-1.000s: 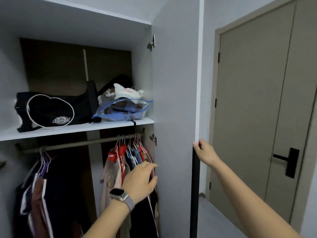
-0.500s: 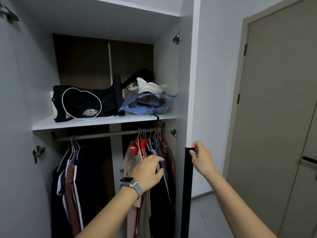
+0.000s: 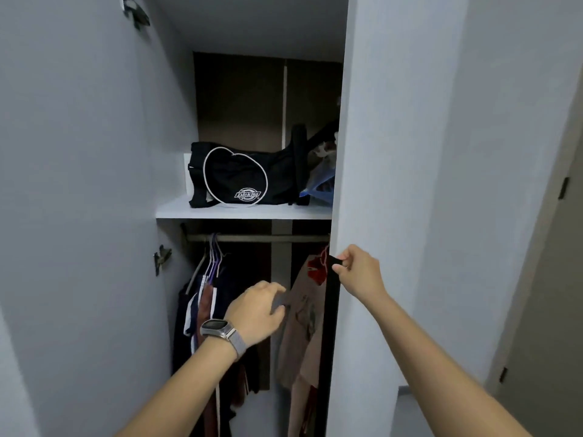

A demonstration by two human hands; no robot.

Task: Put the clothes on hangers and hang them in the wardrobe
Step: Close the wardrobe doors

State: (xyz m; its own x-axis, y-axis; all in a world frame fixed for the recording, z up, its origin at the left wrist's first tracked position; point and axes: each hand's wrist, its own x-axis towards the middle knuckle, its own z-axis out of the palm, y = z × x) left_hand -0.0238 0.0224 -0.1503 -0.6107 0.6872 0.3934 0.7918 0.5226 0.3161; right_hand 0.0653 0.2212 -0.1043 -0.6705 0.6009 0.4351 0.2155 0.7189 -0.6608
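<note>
1. Since the earlier frame, the right door (image 3: 388,184) had swung inward, hiding most of the far shelf (image 3: 243,211) and the right-hand clothes.
2. At the left, dark clothes (image 3: 202,298) hung on hangers from the rail (image 3: 252,238), already stowed.
3. Nearer, the left hand (image 3: 257,310) pinched the beige shirt (image 3: 304,326), probably keeping it clear of the door.
4. Right of it, the right hand (image 3: 359,272) gripped the door's black handle (image 3: 332,294), apparently to close it.
</note>
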